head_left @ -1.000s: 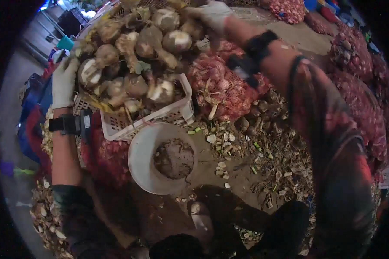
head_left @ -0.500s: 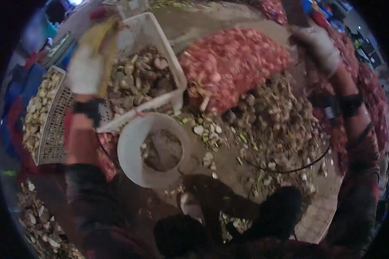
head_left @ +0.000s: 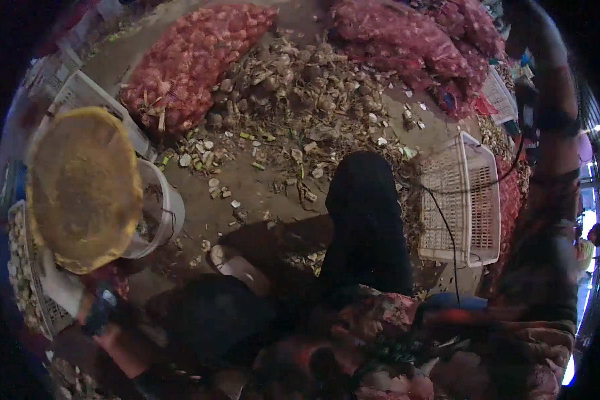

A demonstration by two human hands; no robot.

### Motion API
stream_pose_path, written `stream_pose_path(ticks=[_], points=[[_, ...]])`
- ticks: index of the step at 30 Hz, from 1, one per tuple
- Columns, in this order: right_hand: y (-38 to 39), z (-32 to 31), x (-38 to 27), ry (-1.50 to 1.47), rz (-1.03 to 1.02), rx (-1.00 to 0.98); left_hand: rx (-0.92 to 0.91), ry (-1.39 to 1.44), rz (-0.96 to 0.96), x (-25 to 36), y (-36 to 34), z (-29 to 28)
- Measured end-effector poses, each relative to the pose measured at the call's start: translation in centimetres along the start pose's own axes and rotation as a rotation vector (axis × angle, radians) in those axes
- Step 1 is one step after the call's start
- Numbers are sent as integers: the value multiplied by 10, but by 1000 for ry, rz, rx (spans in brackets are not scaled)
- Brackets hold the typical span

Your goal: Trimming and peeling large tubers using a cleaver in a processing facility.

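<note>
At the left, my left hand [head_left: 63, 287], in a white glove, grips the lower edge of a round brown disc with a yellow rim [head_left: 87, 190]; most of the fingers are behind it. Whether this is a shallow dish, a lid or a hat I cannot tell. The disc partly covers a white bucket [head_left: 171, 213] and a white crate [head_left: 103, 103]. My right arm [head_left: 557, 153] reaches up along the right edge of the picture, and its hand is beyond the dark rim.
A red mesh sack of garlic [head_left: 193, 63] lies at the far left, next to a heap of loose garlic [head_left: 300, 87]. More red sacks [head_left: 407, 40] lie at the back right. A white slatted crate [head_left: 447, 207] stands right of my knee [head_left: 367, 200]. Trimmings litter the floor.
The view has swung to the right. My left hand has lowered, and the yellow-rimmed disc now shows its broad side. My right hand, seen earlier with a dark flat object, has left the picture.
</note>
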State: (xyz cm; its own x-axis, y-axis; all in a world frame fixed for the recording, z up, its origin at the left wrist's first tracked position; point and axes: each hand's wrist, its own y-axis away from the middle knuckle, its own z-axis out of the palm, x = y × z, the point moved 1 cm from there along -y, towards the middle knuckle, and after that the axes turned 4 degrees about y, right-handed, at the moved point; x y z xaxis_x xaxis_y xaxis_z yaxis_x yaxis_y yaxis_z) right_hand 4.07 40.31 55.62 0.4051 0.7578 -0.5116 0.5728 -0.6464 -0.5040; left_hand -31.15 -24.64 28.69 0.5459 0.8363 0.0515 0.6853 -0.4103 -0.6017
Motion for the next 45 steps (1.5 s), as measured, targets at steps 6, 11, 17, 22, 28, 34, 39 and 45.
stream_pose_path(ticks=[6,11,17,22,28,34,39,45], points=[[123,-30,42,-199,226,26,189,172,-51,16,52,-8],[187,-6,39,-196,372,7,224,951,-622,33,74,-33],[202,3,23,-256,478,30,254,1207,-740,29,94,-30],[215,4,-2,-166,480,-132,222,1198,-691,35,98,-27],[222,1,10,86,152,-230,206,1102,-666,23,103,-16],[226,0,6,54,362,-119,269,1360,-873,54,94,-12],[225,-18,22,211,192,-160,178,1032,-443,53,91,-7],[224,-8,38,-91,442,-4,55,1321,-630,92,69,-3]])
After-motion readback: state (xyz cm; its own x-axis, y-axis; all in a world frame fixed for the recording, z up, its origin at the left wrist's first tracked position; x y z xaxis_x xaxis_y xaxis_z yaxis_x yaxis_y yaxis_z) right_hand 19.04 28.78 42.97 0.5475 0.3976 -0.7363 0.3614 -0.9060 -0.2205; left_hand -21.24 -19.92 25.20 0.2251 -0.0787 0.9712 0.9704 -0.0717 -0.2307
